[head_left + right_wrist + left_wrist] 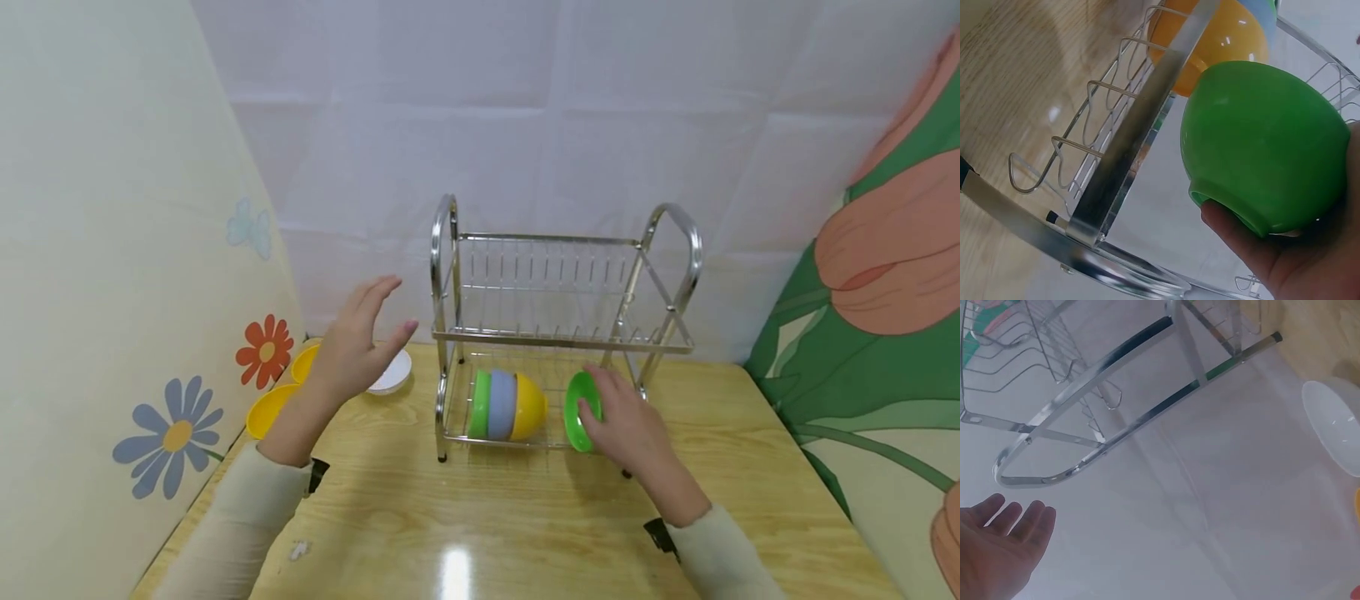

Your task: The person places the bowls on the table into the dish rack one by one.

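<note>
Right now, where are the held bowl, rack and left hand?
Held bowl [1263, 144], right wrist view, outer wall.
Rack [555, 341], head view, upper shelf's front bar.
Left hand [1000, 555], left wrist view, palm.

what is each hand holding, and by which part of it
The right hand holds a green bowl by its foot and outer side; the left hand holds nothing.

Three bowls [502, 406] stand low in the rack [562, 341], left of another bowl [573, 417].

The left hand [351, 357] partly hides a round white bowl [393, 374] and a round yellow bowl [302, 365] behind it; the right hand [628, 421] covers part of the deep, glossy green bowl [576, 414] in its grip.
</note>
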Demonstrator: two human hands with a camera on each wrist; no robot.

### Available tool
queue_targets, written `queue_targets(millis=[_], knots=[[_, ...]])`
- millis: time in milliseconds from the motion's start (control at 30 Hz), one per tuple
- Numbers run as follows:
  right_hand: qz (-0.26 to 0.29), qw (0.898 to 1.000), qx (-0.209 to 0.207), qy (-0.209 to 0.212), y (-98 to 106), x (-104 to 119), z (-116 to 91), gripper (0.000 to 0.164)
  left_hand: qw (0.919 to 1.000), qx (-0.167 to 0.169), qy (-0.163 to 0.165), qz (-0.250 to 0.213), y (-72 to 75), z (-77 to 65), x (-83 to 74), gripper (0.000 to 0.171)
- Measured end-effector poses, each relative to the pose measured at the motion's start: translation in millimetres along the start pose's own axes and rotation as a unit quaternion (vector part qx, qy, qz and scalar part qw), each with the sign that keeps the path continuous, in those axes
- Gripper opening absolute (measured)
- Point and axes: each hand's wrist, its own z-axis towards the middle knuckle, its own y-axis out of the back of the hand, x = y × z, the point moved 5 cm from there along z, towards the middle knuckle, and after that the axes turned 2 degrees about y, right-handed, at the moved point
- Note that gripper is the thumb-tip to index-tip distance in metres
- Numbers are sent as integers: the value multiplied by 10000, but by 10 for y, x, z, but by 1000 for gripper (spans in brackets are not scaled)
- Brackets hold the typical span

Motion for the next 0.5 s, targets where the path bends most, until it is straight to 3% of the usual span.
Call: queue_targets(millis=[133, 500], knots=[[4, 10000, 74, -24, -85, -28, 65, 56, 9992, -233, -322, 19, 64, 219, -79, 62], [-94, 9992, 383, -61, -294, -56, 193, 58, 9987, -83, -486, 124, 34, 700, -226, 64]])
